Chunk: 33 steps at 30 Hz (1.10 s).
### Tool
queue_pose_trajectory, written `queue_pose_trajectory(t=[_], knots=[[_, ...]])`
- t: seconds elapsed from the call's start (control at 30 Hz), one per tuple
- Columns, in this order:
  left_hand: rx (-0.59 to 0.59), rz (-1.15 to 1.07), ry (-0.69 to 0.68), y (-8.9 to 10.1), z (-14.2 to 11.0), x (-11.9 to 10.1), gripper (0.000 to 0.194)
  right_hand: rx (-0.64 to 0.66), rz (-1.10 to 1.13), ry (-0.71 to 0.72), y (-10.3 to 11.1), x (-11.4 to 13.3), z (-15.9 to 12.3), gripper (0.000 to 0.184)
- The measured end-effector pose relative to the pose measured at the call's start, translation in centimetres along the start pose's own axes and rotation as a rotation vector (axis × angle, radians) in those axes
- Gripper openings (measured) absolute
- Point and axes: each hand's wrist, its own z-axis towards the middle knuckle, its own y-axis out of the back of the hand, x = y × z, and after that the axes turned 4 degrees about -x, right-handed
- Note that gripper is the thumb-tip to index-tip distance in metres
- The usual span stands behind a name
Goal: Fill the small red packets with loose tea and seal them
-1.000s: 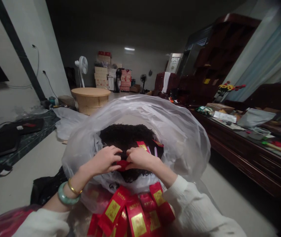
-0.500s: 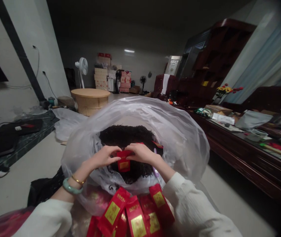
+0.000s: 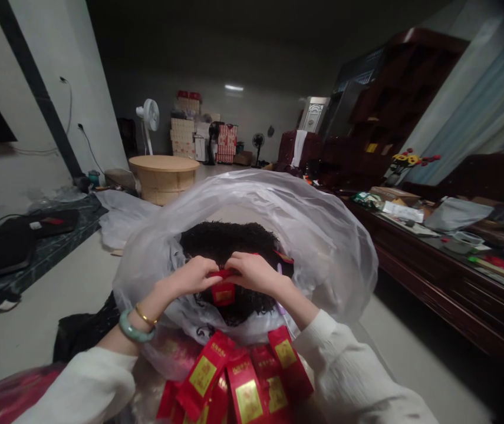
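Note:
My left hand (image 3: pixel 192 277) and my right hand (image 3: pixel 254 273) meet over a large clear plastic bag (image 3: pixel 322 235) full of dark loose tea leaves (image 3: pixel 225 241). Both pinch the top of one small red packet (image 3: pixel 223 291) with a gold label, which hangs upright just above the leaves. A green bangle and a gold bracelet sit on my left wrist. Below the hands, on my lap, lies a pile of red packets (image 3: pixel 238 383) with gold labels. Another red packet (image 3: pixel 282 257) and a thin pink stick lie on the leaves to the right.
A dark wooden table (image 3: pixel 446 282) cluttered with papers and containers runs along the right. A round wooden tub (image 3: pixel 163 176) stands on the floor ahead, fans and stacked boxes (image 3: pixel 181 132) behind it. A black bag (image 3: pixel 79 335) lies at my left.
The red packet was lifted out of the leaves and now hangs upright between both hands; the hands have closed tighter on its top edge.

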Motion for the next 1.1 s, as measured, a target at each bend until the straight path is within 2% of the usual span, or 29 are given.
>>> queue_pose_trajectory(t=[0.13,0.23,0.3,0.37,0.47,0.57,0.8,1.03,1.1], knots=[[-0.096,-0.216,0.060,-0.7,-0.4,0.0,0.012,0.002,0.032,-0.011,-0.1,-0.7,0.0,0.014],[-0.261,-0.516,0.163,-2.1,-0.9,0.2,0.030,-0.033,0.119,-0.006,-0.9,-1.4,-0.1,0.013],[-0.376,-0.676,0.294,-3.3,-1.2,0.5,0.040,-0.137,0.255,-0.052,-2.1,-1.7,-0.4,0.010],[-0.455,-0.799,0.426,-4.5,-1.3,0.6,0.037,-0.293,0.469,-0.152,-3.9,-1.7,-0.8,0.017],[-0.534,-0.945,0.509,-5.9,-1.4,0.6,0.035,-0.520,0.826,-0.312,-6.8,-1.4,-1.3,0.027],[-0.593,-1.015,0.552,-6.7,-1.4,0.3,0.036,-0.619,0.989,-0.414,-8.7,-0.9,-1.6,0.024],[-0.593,-1.013,0.532,-7.1,-1.3,-0.3,0.032,-0.650,1.082,-0.434,-8.7,-1.1,-1.3,0.023],[-0.577,-1.016,0.517,-6.4,-0.8,-0.3,0.031,-0.597,1.257,-0.484,-7.1,-1.3,-1.0,0.029],[-0.573,-1.022,0.506,-6.1,-0.6,-0.4,0.032,-0.538,1.259,-0.481,-6.3,-1.3,-0.9,0.029]])
